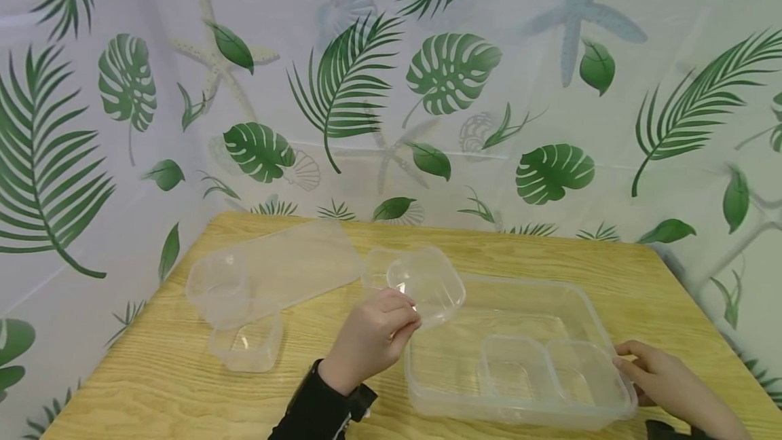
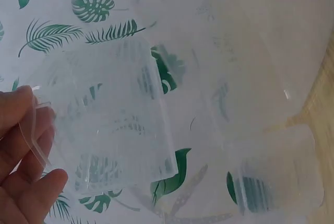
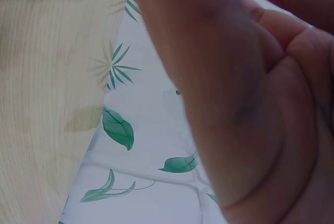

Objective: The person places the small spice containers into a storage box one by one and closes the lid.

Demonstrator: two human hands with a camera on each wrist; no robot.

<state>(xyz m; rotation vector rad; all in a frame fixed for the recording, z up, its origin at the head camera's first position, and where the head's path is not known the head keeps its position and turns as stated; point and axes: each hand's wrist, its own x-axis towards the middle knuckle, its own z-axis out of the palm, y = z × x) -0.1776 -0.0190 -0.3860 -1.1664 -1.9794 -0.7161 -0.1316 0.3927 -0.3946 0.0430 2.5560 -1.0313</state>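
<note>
My left hand pinches the rim of a small clear plastic container, which is tilted above the back left corner of a large clear plastic box. The left wrist view shows the thumb and fingers at one edge of this small container. Two more small containers, one beside the other, stand inside the box along its front right side. My right hand holds the box's right rim with curled fingers. In the right wrist view a finger fills much of the picture.
On the left of the wooden table lie a flat clear lid and two small clear containers, one behind the other. Something clear shows behind the held container. A leaf-printed sheet hangs behind the table.
</note>
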